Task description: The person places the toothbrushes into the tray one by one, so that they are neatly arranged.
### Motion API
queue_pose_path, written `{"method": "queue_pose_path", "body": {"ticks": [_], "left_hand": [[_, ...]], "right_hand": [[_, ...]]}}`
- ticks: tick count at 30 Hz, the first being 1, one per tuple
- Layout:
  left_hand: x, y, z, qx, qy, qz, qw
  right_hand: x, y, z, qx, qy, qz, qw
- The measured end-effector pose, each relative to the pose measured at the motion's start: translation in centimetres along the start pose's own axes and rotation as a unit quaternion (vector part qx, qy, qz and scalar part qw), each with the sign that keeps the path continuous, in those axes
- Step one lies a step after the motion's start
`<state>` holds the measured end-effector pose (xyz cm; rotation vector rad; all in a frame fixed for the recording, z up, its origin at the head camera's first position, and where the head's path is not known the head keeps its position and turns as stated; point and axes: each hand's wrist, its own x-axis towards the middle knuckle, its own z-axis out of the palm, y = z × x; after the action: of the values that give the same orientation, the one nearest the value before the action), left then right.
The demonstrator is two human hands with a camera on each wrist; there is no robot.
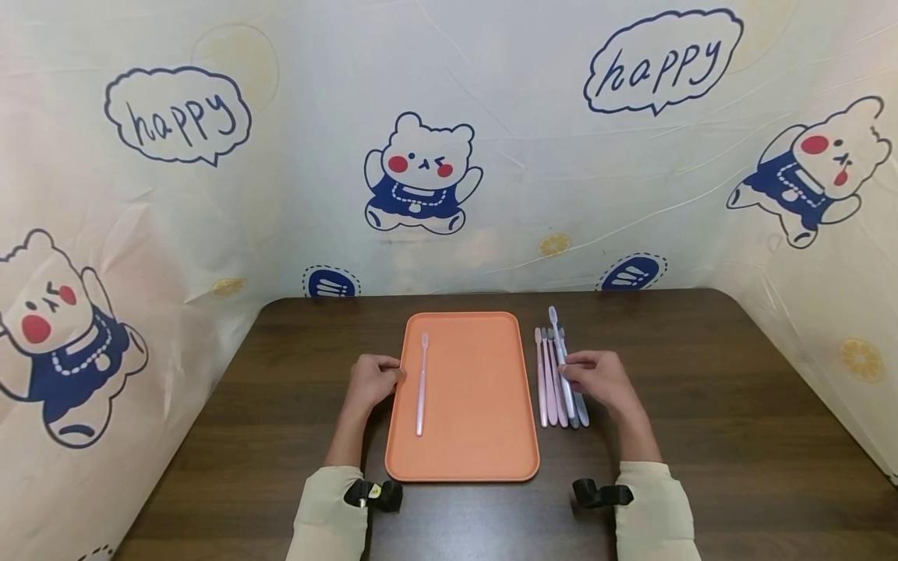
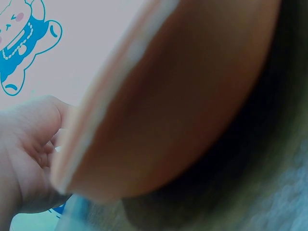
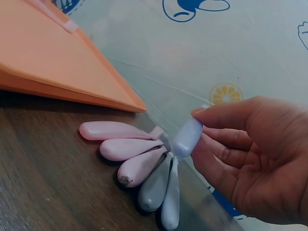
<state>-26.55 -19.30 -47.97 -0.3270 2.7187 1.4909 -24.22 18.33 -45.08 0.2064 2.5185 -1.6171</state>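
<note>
An orange tray [image 1: 477,405] lies in the middle of the table, with a pale pink toothbrush [image 1: 421,389] lengthwise on its left part. My left hand [image 1: 375,380] grips the tray's left rim, its fingers partly hidden by the tray in the left wrist view. To the right of the tray, my right hand [image 1: 596,375] pinches a pale lavender toothbrush [image 3: 187,137] between thumb and fingers, raised over a row of other toothbrushes. In that row are pink toothbrushes [image 3: 126,149], a grey toothbrush [image 3: 155,185] and a pale bluish toothbrush [image 3: 171,202], handles towards me.
The dark wooden table [image 1: 701,405] extends on both sides of the tray. A light cloth [image 1: 533,171] with printed bears hangs behind the table and along its sides. Black straps with wrist cameras [image 1: 602,494] sit over both pale sleeves [image 1: 655,506].
</note>
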Motion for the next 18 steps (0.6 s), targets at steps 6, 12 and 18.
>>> {"method": "queue_pose_path", "body": {"ticks": [6,12,18], "left_hand": [[0.0,0.0,0.1,-0.002,0.004,-0.001,1.0],[0.1,-0.1,0.1,0.0,0.001,-0.003,1.0],[0.2,-0.1,0.1,0.001,0.001,-0.004,1.0]], "right_hand": [[0.1,-0.3,0.5,0.005,0.009,0.002,1.0],[0.2,-0.6,1.1,0.022,0.009,-0.006,1.0],[0.1,-1.0,1.7,0.025,0.007,0.0,1.0]]}}
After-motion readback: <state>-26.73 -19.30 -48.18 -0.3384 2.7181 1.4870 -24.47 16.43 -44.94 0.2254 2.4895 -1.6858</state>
